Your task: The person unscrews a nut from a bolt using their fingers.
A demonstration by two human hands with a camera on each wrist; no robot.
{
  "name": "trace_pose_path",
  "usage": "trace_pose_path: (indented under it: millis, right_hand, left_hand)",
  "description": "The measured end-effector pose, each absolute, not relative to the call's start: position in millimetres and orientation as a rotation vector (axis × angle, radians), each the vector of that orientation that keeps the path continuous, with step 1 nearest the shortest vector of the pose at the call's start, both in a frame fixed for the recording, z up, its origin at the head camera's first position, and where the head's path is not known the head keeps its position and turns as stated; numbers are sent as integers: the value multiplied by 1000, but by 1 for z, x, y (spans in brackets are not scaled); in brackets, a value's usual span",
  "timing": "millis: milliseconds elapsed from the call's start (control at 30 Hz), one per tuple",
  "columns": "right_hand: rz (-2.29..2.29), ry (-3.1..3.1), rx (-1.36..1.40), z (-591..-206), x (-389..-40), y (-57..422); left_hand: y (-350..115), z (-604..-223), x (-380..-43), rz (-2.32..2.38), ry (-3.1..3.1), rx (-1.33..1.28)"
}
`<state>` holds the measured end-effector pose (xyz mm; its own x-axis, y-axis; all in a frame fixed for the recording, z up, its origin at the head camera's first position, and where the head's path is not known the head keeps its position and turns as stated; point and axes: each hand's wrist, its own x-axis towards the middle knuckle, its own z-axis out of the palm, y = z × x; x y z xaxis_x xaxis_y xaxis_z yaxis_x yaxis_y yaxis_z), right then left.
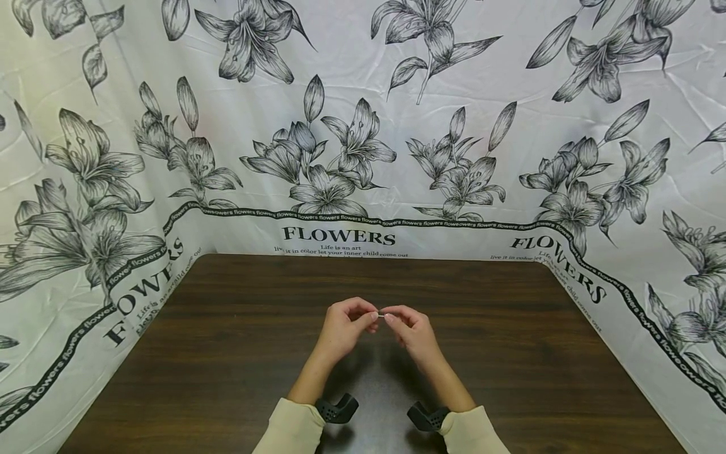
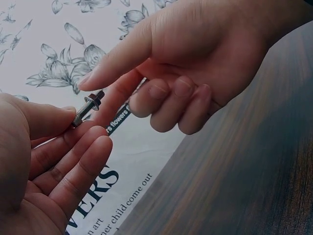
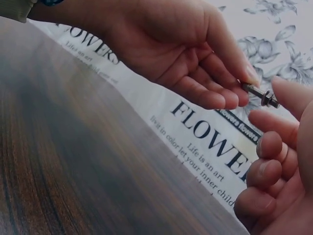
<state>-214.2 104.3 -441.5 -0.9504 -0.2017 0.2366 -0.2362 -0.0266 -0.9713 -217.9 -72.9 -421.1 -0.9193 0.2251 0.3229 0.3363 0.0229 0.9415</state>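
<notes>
A small metal bolt (image 2: 83,113) with a washer and a nut (image 2: 94,99) on its threaded shaft is held up between both hands, above the table. My left hand (image 1: 340,331) pinches one end of it between thumb and index finger, its other fingers loosely bent below. Around the nut end, the right hand (image 1: 416,334) holds its thumb and index finger on either side, with a gap showing in the right wrist view. The right hand's remaining fingers (image 3: 264,171) are curled toward the palm. In the head view the bolt (image 1: 381,316) is tiny, mostly covered by fingertips.
A dark wooden table (image 1: 244,378) lies beneath the hands. White cloth (image 1: 454,243) printed with black flowers and lettering hangs behind and along both sides. Each wrist wears a black camera mount (image 1: 338,408), next to pale sleeves (image 1: 292,429).
</notes>
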Motion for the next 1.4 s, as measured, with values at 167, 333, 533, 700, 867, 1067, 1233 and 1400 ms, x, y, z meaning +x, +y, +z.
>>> trace_pose_path:
  millis: [167, 333, 533, 700, 867, 1067, 1233, 1400]
  right_hand:
    - [2173, -2221, 399, -441, -214, 103]
    - [2166, -2268, 409, -439, -213, 104]
    - [2193, -2240, 427, -439, -213, 103]
    - [2212, -2204, 429, -440, -213, 104]
    - [2233, -2171, 455, -441, -213, 104]
    - [2258, -2118, 507, -440, -213, 105]
    - [2253, -2079, 560, -440, -213, 106]
    - [2238, -2050, 600, -441, -213, 105]
  left_hand:
    - [-72, -420, -217, -2059, -2184, -599]
    - [-71, -420, -216, -2027, -2212, -609]
    - [-72, -420, -217, -2033, -2206, -623]
    - [-72, -420, -217, -2030, -2199, -618]
    - [-73, -420, -217, -2017, -2210, -606]
    - [-73, -420, -217, -2013, -2204, -610]
    - [-73, -419, -217, -2011, -2204, -605]
    - [-74, -419, -217, -2005, -2213, -606]
